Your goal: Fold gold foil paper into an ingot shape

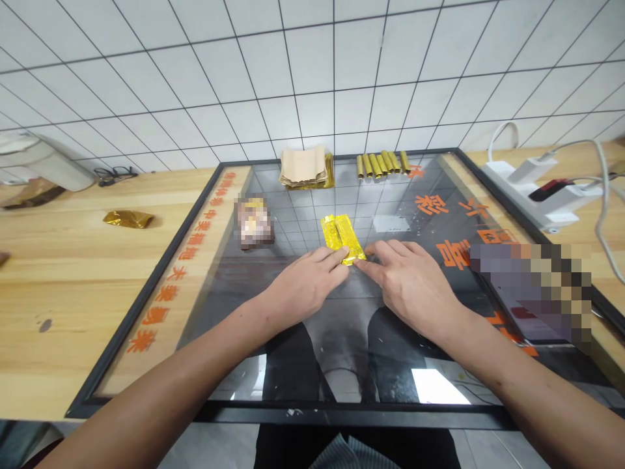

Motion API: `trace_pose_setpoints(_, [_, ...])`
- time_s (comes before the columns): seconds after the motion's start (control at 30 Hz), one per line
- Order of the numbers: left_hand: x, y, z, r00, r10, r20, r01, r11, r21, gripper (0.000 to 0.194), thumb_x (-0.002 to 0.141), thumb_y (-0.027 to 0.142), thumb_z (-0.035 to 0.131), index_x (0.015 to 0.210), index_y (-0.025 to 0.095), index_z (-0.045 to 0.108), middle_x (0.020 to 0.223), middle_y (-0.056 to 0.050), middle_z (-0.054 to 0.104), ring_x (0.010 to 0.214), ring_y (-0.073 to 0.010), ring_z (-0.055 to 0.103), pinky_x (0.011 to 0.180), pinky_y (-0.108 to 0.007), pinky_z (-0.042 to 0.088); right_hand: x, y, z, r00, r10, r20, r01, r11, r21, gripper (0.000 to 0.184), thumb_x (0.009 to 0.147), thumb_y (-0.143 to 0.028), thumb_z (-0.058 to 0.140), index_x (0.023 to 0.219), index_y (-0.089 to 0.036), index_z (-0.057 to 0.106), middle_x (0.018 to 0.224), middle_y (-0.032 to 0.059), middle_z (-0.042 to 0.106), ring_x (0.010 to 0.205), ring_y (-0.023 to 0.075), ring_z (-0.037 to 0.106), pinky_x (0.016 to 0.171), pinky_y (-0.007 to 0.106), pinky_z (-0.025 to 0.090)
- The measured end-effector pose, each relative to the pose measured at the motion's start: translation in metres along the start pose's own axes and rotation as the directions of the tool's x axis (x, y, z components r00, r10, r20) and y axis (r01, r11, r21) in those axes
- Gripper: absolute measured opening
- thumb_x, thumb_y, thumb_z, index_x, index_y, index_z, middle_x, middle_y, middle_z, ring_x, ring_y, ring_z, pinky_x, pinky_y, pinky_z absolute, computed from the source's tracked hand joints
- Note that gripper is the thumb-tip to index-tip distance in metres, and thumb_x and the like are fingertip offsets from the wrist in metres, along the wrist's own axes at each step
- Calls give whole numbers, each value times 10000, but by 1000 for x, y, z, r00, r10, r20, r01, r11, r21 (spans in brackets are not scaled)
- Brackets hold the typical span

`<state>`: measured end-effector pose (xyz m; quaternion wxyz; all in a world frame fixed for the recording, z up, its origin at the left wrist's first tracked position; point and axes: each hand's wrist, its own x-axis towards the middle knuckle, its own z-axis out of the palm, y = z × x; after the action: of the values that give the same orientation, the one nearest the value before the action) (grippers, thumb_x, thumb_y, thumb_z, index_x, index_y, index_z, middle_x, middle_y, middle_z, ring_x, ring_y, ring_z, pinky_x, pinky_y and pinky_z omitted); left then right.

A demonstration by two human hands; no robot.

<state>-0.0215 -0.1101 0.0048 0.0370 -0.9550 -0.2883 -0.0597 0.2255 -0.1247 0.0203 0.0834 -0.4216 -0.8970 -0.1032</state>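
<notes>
A small sheet of shiny gold foil paper [344, 236] lies on the glass panel in front of me, its long sides folded in towards a dark gap down the middle. My left hand [312, 277] presses the foil's near left part, with its thumb and fingers closed together at the edge. At the near right corner, my right hand [407, 277] touches the foil with curled fingers and an extended fingertip. Beyond them stands a stack of tan and gold paper sheets [305, 168]. Several rolled gold paper tubes [383, 165] lie in a row to its right.
A black-framed glass panel [146, 257] with orange characters covers the wooden table [49, 293]. A blurred pack [254, 223] sits left, a blurred phone-like object [532, 293] right. Glasses [115, 174], a gold wrapper [127, 219] and a power strip [541, 189] with cables lie outside the frame.
</notes>
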Motion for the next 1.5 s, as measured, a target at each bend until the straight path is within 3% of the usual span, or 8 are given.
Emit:
trace_pose_setpoints(0.3, [1,1,-2,1000,-2,-16,2,1000,-12,305,1054,49,404,1213,123,653,1516,-199,617,1363,-306,602,1065,-459,569,-2,-2,0,1000,28,1,-28,999,-21,361,1012,-46,524,1185,-224,787,1134,89,741,965,257,591,815,399,335])
trace_pose_setpoints(0.6, [1,1,-2,1000,-17,10,17,1000,-20,311,1045,40,403,1211,119,654,1548,-194,594,1368,-311,593,1073,-453,565,-4,-3,3,995,72,67,-73,997,13,404,1018,-22,482,1253,-199,759,1116,76,719,926,239,598,786,388,353])
trace_pose_setpoints(0.8, [0,1,-1,999,-19,32,19,1000,-12,307,1031,29,414,1201,129,650,1558,-188,591,1407,-303,575,1074,-454,561,-2,-8,-3,987,101,127,-102,995,6,359,1028,-36,466,1189,-172,757,1089,98,699,941,257,605,804,397,403])
trace_pose_setpoints(1.03, [0,1,-1,1000,-21,15,21,1000,-2,310,1008,10,441,1200,120,659,1573,-199,584,1391,-299,585,1088,-446,552,-2,-1,5,987,95,132,-106,992,74,354,1014,-8,443,1114,-149,752,1084,106,680,962,247,615,897,380,486])
trace_pose_setpoints(1.17, [1,1,0,1000,-18,10,18,1000,-11,309,1013,11,433,1193,119,659,1577,-202,577,1386,-298,588,1082,-450,557,-3,1,9,989,114,98,-120,990,67,426,995,11,460,1308,-121,719,1074,108,672,987,260,612,905,380,505])
trace_pose_setpoints(1.27, [1,0,1,1000,-17,12,17,1000,-19,319,1027,24,420,1225,120,650,1565,-196,583,1376,-300,590,1076,-450,562,-3,-1,8,989,123,82,-126,992,28,555,1008,-1,456,1506,-173,631,1064,96,663,947,264,589,853,385,505])
trace_pose_setpoints(1.37, [0,0,1,1000,-21,20,21,1000,-18,317,1031,33,422,1236,121,647,1556,-193,591,1359,-309,597,1062,-454,570,-1,-4,6,984,137,112,-137,991,-13,557,1023,-25,458,1507,-220,651,1095,111,659,950,272,579,829,392,493])
trace_pose_setpoints(1.5, [-1,0,1,1000,-20,14,21,1000,-20,307,1029,25,414,1196,120,654,1562,-202,586,1377,-310,588,1100,-467,555,1,-3,4,974,168,155,-162,986,-48,484,1052,-80,462,1480,-169,671,1128,143,663,996,304,601,795,408,494])
